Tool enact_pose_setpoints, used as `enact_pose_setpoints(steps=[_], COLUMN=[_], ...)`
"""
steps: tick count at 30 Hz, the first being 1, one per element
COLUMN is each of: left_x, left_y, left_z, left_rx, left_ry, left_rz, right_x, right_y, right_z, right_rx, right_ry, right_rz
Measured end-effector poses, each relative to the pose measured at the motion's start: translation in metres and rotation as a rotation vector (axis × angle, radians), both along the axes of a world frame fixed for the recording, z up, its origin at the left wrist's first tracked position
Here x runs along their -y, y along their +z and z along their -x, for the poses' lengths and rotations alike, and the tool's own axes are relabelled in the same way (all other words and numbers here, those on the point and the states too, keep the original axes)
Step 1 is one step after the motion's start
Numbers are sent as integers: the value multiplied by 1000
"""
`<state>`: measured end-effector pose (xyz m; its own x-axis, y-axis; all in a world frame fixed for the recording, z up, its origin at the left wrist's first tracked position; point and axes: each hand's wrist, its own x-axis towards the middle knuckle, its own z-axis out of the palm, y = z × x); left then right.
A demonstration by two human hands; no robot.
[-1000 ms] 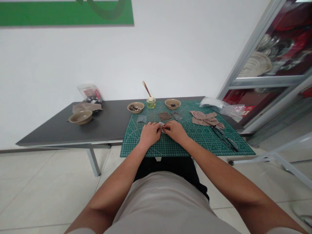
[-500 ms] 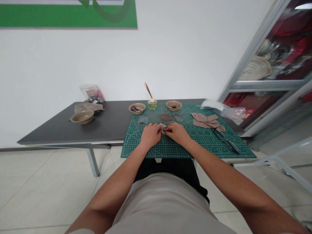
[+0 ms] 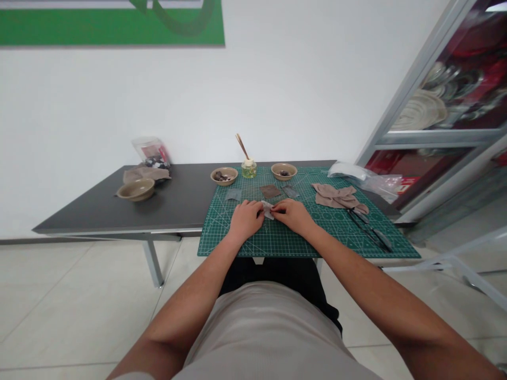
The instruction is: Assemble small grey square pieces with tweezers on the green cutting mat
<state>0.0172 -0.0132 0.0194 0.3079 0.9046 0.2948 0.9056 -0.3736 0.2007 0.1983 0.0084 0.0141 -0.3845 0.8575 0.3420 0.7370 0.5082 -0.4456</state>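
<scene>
My left hand [image 3: 244, 218] and my right hand [image 3: 292, 214] meet over the middle of a green cutting mat [image 3: 317, 235]. Both pinch a small pale, crumpled piece [image 3: 268, 208] between their fingertips, low over the mat. Just beyond the hands lie a grey patch [image 3: 233, 195], a brown patch [image 3: 270, 190] and a small clear pouch [image 3: 290, 191]. Two tan bowls [image 3: 224, 175] [image 3: 284, 170] with dark bits stand at the mat's far edge, with a small glass jar [image 3: 248, 168] holding sticks between them.
A beige cloth [image 3: 336, 196] and dark scissors [image 3: 371, 228] lie on the mat's right side. Clear plastic bags [image 3: 364, 177] sit at the table's right end. On the dark table [image 3: 119, 211] to the left stand a tan bowl [image 3: 135, 189] and a bag of pieces [image 3: 152, 153].
The view has shifted slightly. Both hands stay together on the small pale piece, with only small finger movements.
</scene>
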Motion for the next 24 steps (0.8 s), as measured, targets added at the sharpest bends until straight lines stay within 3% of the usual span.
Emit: enact_pose_setpoints(steps=[4,10,18,24], left_x=[0,-1,-4,-4], left_y=[1,0,-2,0], left_z=[-1,1,1,2], left_rx=[3,11,18,23], left_ry=[5,2,2,23], left_rz=[9,20,0,37], right_x=[-2,2,-8,3], right_y=[-1,1,0,0], right_z=[9,4,11,11], right_rx=[27,-9,43,29], right_ry=[-28,81,45,114], right_rz=[-23,-7,-59,-68])
